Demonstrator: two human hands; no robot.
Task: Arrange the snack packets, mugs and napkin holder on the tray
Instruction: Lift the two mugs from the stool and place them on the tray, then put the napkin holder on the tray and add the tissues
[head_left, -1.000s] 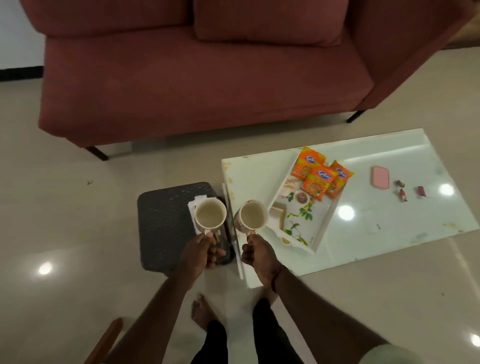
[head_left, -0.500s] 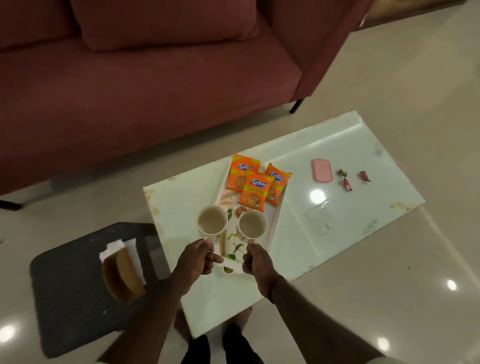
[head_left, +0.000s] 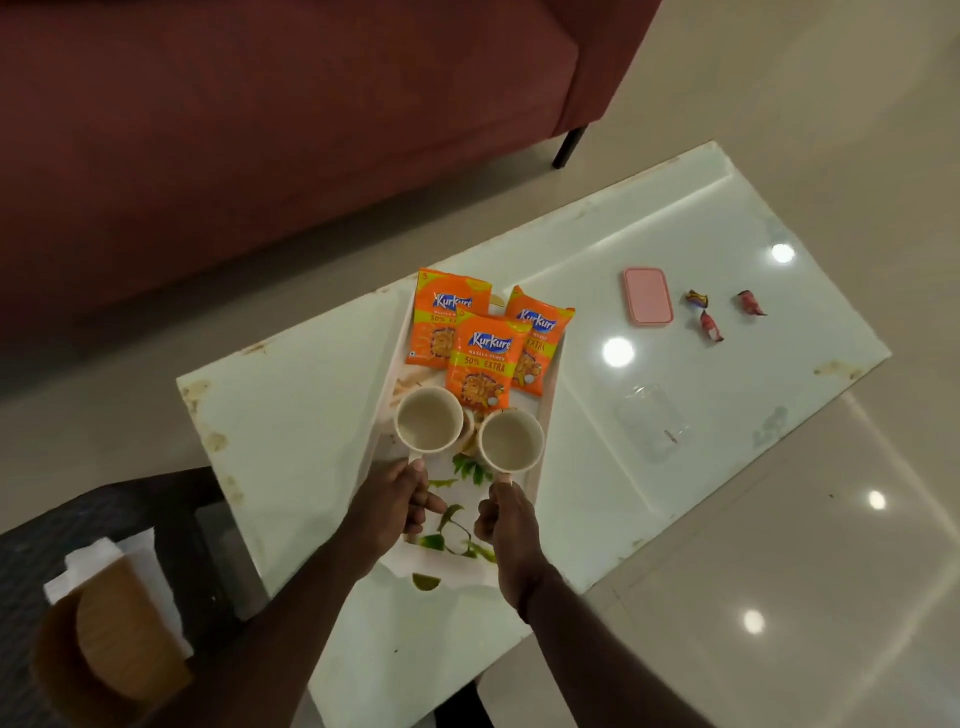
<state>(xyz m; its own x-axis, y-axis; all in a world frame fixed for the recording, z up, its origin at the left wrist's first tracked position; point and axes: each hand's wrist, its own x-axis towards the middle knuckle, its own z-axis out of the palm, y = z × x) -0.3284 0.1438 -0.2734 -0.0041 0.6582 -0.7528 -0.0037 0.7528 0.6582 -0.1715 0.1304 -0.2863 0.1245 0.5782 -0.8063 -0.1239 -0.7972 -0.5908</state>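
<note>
Three orange snack packets (head_left: 480, 343) lie overlapped at the far end of a white tray (head_left: 545, 415) with a leaf pattern, on the glass table. My left hand (head_left: 392, 506) grips the handle of the left mug (head_left: 428, 420), which is over the middle of the tray. My right hand (head_left: 506, 519) grips the handle of the right mug (head_left: 510, 440) beside it. Both mugs are cream, upright and look empty inside. A wooden napkin holder (head_left: 111, 639) with white napkins stands on the dark stool at lower left.
The white glass table (head_left: 291, 415) carries a pink box (head_left: 647, 296), three sweet wrappers (head_left: 709, 325) and a clear plastic lid (head_left: 652, 422) to the right. A dark woven stool (head_left: 31, 530) is at the left. A red sofa (head_left: 285, 130) stands behind.
Both mugs have moved from above the stool to the right, over the tray, and now sit lower near the packets. The napkin holder has stayed on the stool.
</note>
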